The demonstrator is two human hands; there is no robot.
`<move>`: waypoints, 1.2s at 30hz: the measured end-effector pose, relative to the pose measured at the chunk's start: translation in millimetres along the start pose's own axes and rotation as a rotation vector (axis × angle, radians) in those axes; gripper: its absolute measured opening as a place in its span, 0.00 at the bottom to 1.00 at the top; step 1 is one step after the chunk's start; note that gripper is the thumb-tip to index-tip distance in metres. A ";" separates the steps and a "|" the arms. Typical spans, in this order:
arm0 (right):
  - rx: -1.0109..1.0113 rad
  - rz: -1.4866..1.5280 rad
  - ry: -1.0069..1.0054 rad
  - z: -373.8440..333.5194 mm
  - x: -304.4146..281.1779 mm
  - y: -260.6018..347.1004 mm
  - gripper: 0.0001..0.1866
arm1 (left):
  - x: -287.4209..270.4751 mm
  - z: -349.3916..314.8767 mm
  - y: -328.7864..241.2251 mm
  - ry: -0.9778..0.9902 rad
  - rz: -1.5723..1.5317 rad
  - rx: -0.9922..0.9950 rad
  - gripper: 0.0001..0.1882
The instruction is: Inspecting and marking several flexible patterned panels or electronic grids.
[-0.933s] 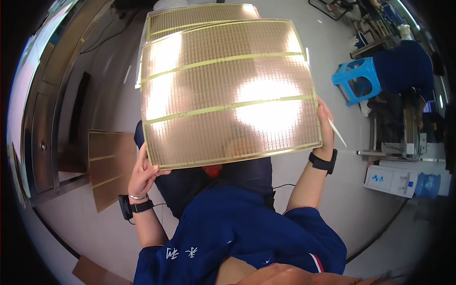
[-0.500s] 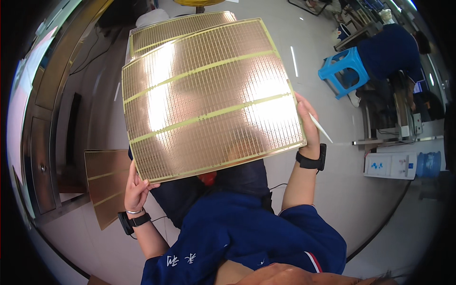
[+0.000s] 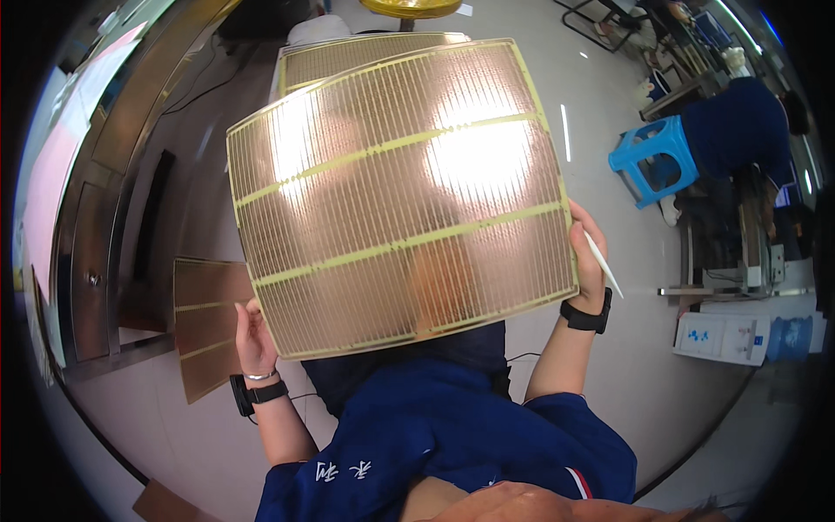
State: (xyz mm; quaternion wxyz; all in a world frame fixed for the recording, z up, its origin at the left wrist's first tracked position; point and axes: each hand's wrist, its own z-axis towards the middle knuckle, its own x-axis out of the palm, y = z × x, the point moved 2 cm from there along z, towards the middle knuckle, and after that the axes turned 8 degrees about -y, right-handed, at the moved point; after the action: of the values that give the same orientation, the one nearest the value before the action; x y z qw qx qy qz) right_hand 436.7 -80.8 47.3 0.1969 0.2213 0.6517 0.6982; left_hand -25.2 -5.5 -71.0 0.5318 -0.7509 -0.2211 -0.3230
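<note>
A large copper-coloured circuit board panel (image 3: 396, 200), with fine ribs and yellow-green bands, is held up tilted in front of me. My right hand (image 3: 589, 257) grips its right edge, the thumb in front and the other fingers partly behind. A slim white pointed stick (image 3: 605, 265) juts out from that same hand. At the lower left edge of the panel is my left hand (image 3: 254, 344), its fingers at the rim and partly hidden behind it. Behind the held panel, a second similar panel (image 3: 374, 54) shows along its top.
Another copper panel (image 3: 209, 317) leans at the left beside a metal cabinet (image 3: 91, 278). At right are a blue stool (image 3: 652, 161), a person in dark blue (image 3: 735, 126) and a white water dispenser (image 3: 722, 337). A round yellow-topped stool (image 3: 410, 7) stands at the far edge.
The panel has tilted, and its glare patches have shifted. My left hand has slid from the bottom corner up to the left edge. The whole view has shifted slightly.
</note>
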 end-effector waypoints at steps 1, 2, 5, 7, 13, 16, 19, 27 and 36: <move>0.000 0.008 0.001 -1.4 -0.6 -0.7 0.24 | -1.4 2.0 -1.6 -0.010 0.002 0.009 0.25; 0.001 0.010 0.006 -3.1 -2.5 -1.2 0.24 | -3.5 6.3 -0.6 -0.040 0.024 -0.045 0.26; 0.010 0.015 0.044 -4.7 -0.1 0.3 0.26 | 21.4 9.6 -1.2 -0.281 0.086 -0.049 0.27; 0.026 0.025 0.060 -5.2 3.0 0.9 0.28 | 24.4 12.0 0.8 -0.363 0.262 -0.023 0.27; 0.039 -0.017 0.090 -4.8 3.1 -0.8 0.28 | 11.5 7.6 7.3 -0.448 0.392 0.049 0.27; 0.056 -0.024 0.090 -5.8 4.1 1.5 0.28 | 14.8 6.0 7.0 -0.451 0.408 0.085 0.28; 0.055 -0.045 0.098 -5.7 5.4 2.9 0.28 | 12.2 5.6 5.7 -0.438 0.439 0.116 0.28; 0.052 -0.073 0.107 -5.3 6.8 2.3 0.27 | 15.2 3.2 5.3 -0.454 0.490 0.186 0.30; 0.048 -0.122 0.075 -1.2 2.6 -5.4 0.24 | 20.1 0.2 0.6 -0.479 0.521 0.249 0.31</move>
State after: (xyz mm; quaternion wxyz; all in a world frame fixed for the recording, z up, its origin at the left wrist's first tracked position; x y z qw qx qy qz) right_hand 433.9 -79.9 42.0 0.2091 0.1594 0.6874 0.6770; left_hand -10.8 -5.8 -57.0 0.6164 -0.7660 -0.1784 0.0373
